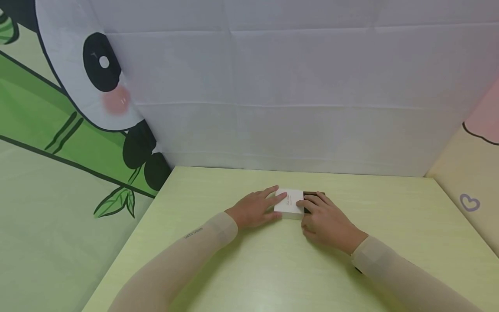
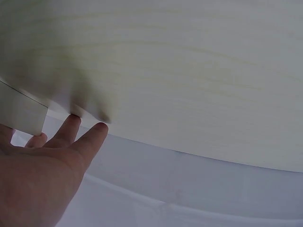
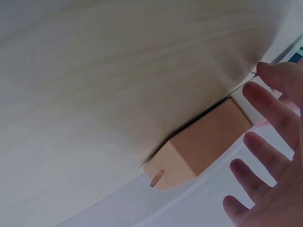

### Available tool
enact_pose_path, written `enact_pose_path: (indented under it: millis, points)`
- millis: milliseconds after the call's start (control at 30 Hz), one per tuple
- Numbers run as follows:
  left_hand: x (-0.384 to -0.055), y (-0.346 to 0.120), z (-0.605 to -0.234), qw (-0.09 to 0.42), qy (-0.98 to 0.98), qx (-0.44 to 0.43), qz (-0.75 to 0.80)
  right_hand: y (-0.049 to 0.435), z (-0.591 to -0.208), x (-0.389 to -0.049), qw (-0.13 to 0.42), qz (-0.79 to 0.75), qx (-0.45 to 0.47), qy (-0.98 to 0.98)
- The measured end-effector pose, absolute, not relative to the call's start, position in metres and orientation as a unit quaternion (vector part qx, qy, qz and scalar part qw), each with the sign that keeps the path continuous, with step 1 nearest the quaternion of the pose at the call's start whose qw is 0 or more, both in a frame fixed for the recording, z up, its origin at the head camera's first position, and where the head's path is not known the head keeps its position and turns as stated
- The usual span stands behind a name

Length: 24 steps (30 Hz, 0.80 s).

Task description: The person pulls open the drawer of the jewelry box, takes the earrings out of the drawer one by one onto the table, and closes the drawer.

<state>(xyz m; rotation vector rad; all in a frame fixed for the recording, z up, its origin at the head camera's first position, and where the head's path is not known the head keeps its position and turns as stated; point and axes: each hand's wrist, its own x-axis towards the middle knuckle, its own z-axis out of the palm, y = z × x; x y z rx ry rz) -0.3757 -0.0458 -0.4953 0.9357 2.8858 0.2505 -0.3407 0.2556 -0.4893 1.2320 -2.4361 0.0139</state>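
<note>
A flat white box sleeve (image 1: 289, 209) with small print on its top lies on the table. From its right end sticks out a brown inner drawer (image 3: 208, 137) with a small ribbon tab (image 3: 156, 178) on its outer face. My left hand (image 1: 255, 209) holds the sleeve's left end, thumb along the near side and fingers across the top. Over the drawer and the sleeve's right edge lies my right hand (image 1: 327, 223), covering much of the drawer. In the right wrist view its fingers are spread, with several fingertips apart from the drawer.
The pale yellow table (image 1: 241, 268) meets a white cloth backdrop (image 1: 273, 86) behind the box. A panda and bamboo print (image 1: 78, 117) hangs at the left, and a cream panel with a heart (image 1: 469, 202) stands at the right.
</note>
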Motion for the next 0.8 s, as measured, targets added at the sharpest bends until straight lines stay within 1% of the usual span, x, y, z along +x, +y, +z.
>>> enact_pose_path:
  millis: [167, 400, 533, 800]
  points:
    - [-0.376, -0.046, -0.496, 0.045, 0.947, 0.306, 0.081, 0.256, -0.487, -0.340, 0.201, 0.008, 0.443, -0.873]
    - [-0.375, -0.046, -0.496, 0.046, 0.948, 0.305, 0.079, 0.256, -0.483, -0.338, 0.179, 0.025, 0.439, -0.880]
    - [-0.376, -0.046, -0.495, 0.048, 0.948, 0.306, 0.078, 0.256, -0.483, -0.338, 0.180, 0.025, 0.441, -0.879]
    - [-0.375, -0.045, -0.494, 0.052, 0.947, 0.307, 0.077, 0.258, -0.479, -0.342, 0.166, 0.031, 0.424, -0.890]
